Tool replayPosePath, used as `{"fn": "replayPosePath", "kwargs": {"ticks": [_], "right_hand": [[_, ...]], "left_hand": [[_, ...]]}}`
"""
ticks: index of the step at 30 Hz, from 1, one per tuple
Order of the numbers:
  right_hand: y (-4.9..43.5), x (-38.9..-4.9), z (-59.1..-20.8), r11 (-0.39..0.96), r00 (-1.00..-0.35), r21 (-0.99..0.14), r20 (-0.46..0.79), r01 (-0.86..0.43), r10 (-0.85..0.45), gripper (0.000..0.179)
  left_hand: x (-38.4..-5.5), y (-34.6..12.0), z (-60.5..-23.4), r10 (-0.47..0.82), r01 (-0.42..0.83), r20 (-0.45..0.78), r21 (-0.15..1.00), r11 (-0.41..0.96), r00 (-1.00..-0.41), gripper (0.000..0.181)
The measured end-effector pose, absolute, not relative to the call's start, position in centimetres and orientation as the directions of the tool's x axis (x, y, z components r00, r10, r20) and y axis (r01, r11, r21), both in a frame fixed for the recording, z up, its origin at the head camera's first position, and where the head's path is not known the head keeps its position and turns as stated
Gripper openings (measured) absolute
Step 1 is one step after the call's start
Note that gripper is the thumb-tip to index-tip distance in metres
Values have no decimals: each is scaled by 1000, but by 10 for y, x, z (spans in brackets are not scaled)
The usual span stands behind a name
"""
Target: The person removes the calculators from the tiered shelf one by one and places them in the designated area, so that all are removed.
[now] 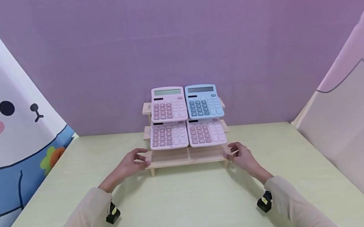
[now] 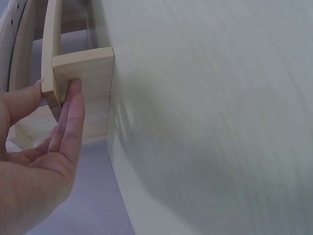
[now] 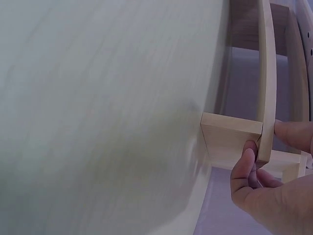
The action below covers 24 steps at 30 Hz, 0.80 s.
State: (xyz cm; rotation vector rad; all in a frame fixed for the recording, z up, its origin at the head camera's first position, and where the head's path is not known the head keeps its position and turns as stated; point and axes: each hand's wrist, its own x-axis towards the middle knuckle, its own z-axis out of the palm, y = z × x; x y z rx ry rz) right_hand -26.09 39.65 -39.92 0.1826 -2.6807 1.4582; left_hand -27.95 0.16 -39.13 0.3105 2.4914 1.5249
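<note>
A stepped wooden display rack (image 1: 188,156) stands on the table, its lowest shelf bare. On its top tier lean a pink calculator (image 1: 169,103) and a blue calculator (image 1: 204,101). Two more pink calculators, one at left (image 1: 169,136) and one at right (image 1: 206,133), lean on the middle tier. My left hand (image 1: 132,163) pinches the left end of the lowest shelf, thumb above and fingers beneath, as the left wrist view shows. My right hand (image 1: 243,157) grips the right end the same way, its fingertips against the wooden leg (image 3: 230,134).
The pale wood-grain table (image 1: 188,208) spreads in front of the rack. Behind it rises a purple backdrop (image 1: 175,48). A cartoon-printed cloth (image 1: 13,107) hangs at left, and a pink and white cloth (image 1: 359,111) at right.
</note>
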Motion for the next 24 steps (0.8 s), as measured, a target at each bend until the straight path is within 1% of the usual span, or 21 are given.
{"fn": "replayPosePath", "kwargs": {"ticks": [3, 5, 8, 18, 24], "right_hand": [[397, -262, -399, 543, -993, -832, 105, -117, -54, 50], [396, -263, -397, 553, -997, -830, 62, -75, -42, 49], [397, -264, -396, 557, -998, -828, 39, -55, -40, 47], [405, -267, -398, 529, -996, -846, 29, -67, -80, 47], [412, -269, -396, 518, -992, -850, 35, -94, -122, 45]], "left_hand": [[-280, 0, -392, 287, 72, -62, 898, 434, -956, 58], [-280, -1, -392, 295, 78, -58, 900, 429, -954, 58], [-281, -1, -393, 303, 85, -53, 901, 425, -952, 58], [-281, -1, -393, 305, 84, -52, 906, 414, -951, 59], [-281, 0, -393, 285, 82, -55, 891, 446, -957, 57]]}}
